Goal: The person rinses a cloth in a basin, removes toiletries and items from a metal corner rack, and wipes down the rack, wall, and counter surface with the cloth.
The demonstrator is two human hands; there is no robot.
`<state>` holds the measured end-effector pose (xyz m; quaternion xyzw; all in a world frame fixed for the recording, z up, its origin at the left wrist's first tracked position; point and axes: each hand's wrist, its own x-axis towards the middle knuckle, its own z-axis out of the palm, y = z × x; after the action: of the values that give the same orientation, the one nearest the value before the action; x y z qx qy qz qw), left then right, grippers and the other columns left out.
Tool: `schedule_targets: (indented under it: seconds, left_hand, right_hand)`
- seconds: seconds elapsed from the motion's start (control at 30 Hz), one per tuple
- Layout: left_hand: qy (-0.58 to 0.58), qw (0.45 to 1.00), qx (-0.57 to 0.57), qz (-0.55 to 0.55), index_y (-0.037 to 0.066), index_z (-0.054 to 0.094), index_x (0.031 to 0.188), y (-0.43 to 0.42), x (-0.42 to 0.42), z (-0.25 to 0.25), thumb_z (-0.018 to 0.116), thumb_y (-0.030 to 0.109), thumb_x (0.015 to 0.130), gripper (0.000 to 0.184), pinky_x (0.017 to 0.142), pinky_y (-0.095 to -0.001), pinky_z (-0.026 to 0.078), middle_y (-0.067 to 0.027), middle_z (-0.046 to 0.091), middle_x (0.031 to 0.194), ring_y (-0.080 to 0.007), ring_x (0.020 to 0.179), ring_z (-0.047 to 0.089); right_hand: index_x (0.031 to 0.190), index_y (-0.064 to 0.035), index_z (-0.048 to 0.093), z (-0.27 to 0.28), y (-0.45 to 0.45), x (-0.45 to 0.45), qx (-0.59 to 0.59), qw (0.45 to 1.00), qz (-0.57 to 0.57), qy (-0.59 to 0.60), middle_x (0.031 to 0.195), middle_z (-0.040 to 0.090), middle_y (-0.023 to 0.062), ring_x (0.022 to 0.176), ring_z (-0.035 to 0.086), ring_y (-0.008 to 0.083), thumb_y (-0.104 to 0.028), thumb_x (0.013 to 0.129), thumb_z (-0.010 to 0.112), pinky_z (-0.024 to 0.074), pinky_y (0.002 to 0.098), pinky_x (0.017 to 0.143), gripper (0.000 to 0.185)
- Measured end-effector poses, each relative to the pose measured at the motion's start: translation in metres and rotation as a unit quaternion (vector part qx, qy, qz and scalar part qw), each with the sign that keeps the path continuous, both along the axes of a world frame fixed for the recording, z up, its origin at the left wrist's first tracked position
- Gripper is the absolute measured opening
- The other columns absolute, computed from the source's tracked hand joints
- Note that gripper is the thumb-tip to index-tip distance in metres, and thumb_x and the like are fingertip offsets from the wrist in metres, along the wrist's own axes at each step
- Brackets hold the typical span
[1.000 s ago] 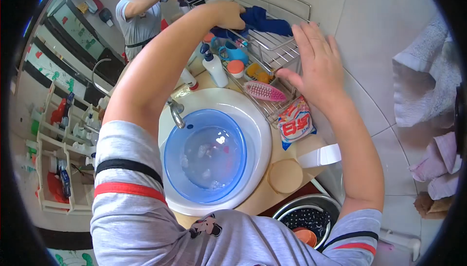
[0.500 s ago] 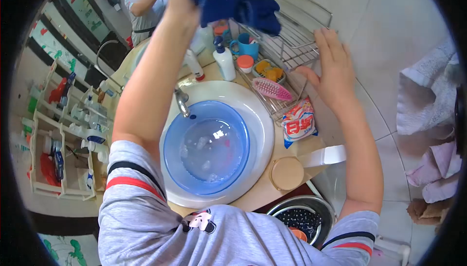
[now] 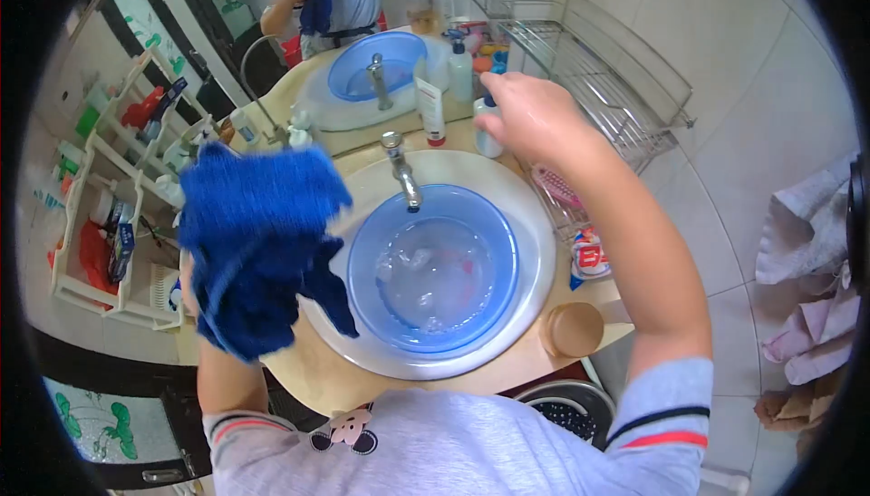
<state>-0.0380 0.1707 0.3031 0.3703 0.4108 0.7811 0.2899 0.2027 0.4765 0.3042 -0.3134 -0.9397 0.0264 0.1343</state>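
Note:
A dark blue, fuzzy cloth (image 3: 258, 242) hangs in loose folds left of the basin, held up by my left hand (image 3: 188, 289), which is almost wholly hidden behind it. The mirror reflects that hand gripping the cloth. My right hand (image 3: 539, 115) is raised over the right back of the counter, fingers bent and apart from the thumb, holding nothing. Just below and behind it stands a white pump bottle (image 3: 488, 133), partly covered by the hand. A blue plastic basin (image 3: 358, 283) with cloudy, sudsy water sits in the white sink (image 3: 535, 287) under a metal faucet (image 3: 403, 174).
At the right are a wire rack (image 3: 625, 97), a pink brush (image 3: 555, 186), a detergent bag (image 3: 589, 258) and a round-lidded jar (image 3: 575, 330). A white tube (image 3: 430, 115) stands by the mirror. Shelves (image 3: 118, 251) with bottles are at left; towels (image 3: 802, 233) hang at right.
My left hand has brought the blue cloth down and left from above the counter's back. My right hand has moved left from beside the rack to over the pump bottle.

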Motion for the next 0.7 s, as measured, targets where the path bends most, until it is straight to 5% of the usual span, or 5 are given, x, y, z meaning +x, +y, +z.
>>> schedule_targets:
  seconds: [0.03,0.17,0.33,0.5,0.7]
  left_hand:
    - [0.001,1.000,-0.017,0.025,-0.004,0.050,0.124,-0.021,-0.002,-0.008,0.050,0.031,0.087,0.051,0.088,-0.0407,0.049,-0.0153,0.061,0.114,-0.0284,0.099,0.061]
    - [-0.012,0.991,-0.073,0.115,-0.004,0.050,0.125,-0.100,-0.006,-0.040,0.052,0.030,0.085,0.052,0.089,-0.0407,0.048,-0.0152,0.060,0.115,-0.0281,0.100,0.060]
    - [-0.035,0.965,-0.126,0.225,-0.004,0.049,0.125,-0.190,-0.004,-0.069,0.055,0.029,0.084,0.053,0.090,-0.0407,0.047,-0.0152,0.060,0.116,-0.0277,0.101,0.060]
    - [-0.043,0.953,-0.131,0.269,-0.004,0.049,0.125,-0.220,-0.021,-0.087,0.057,0.028,0.082,0.054,0.091,-0.0407,0.047,-0.0151,0.060,0.116,-0.0273,0.102,0.059]
    - [-0.054,0.965,-0.122,0.227,-0.004,0.049,0.125,-0.186,-0.042,-0.105,0.060,0.027,0.080,0.056,0.093,-0.0407,0.046,-0.0151,0.059,0.117,-0.0269,0.104,0.059]
  right_hand:
    - [0.111,-0.0039,0.057,-0.014,0.024,-0.028,-0.026,0.997,-0.046,-0.058,0.105,0.065,0.0177,0.095,0.064,0.0343,-0.032,0.081,0.061,0.0506,0.0425,0.080,0.041]
    - [0.122,-0.0081,0.055,-0.067,0.090,-0.073,-0.050,0.987,-0.152,0.032,0.112,0.065,0.0160,0.104,0.062,0.0325,-0.034,0.082,0.061,0.0477,0.0438,0.088,0.048]
    - [0.121,-0.0096,0.056,-0.135,0.174,-0.101,-0.028,0.986,-0.160,-0.045,0.112,0.064,0.0170,0.105,0.060,0.0366,-0.029,0.082,0.061,0.0466,0.0465,0.089,0.044]
    - [0.112,-0.0106,0.061,-0.058,0.115,-0.106,0.057,0.990,-0.126,0.028,0.102,0.066,0.0198,0.097,0.062,0.0372,-0.023,0.081,0.057,0.0490,0.0454,0.083,0.034]
    - [0.111,-0.0104,0.062,0.026,0.028,-0.145,0.077,0.983,0.074,0.151,0.099,0.065,0.0204,0.093,0.063,0.0362,-0.016,0.080,0.059,0.0494,0.0428,0.079,0.032]
